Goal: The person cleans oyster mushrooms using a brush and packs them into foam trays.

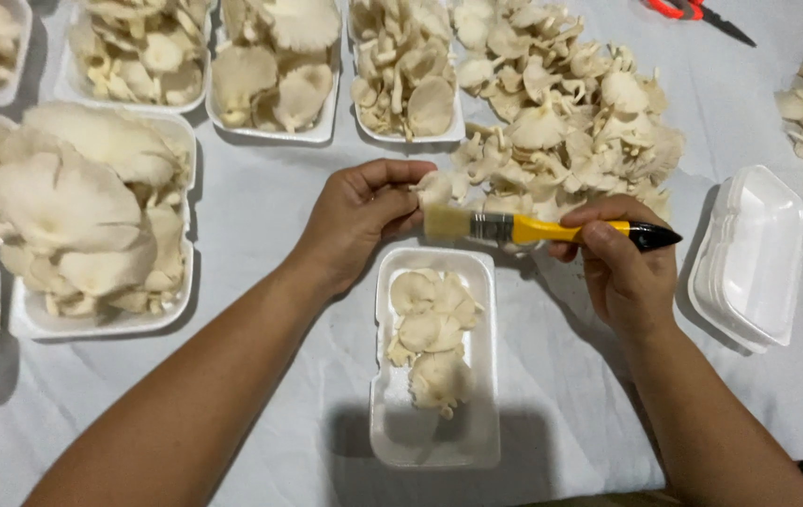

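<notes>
— Several filled trays beyond the half-filled tray?
— Yes. Above it, left hand pinching a mushroom, right hand gripping the brush; big loose pile left.

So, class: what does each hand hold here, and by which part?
The right hand holds a paintbrush by its yellow and black handle. The left hand pinches a pale mushroom at its edge, above the foam tray.
</notes>
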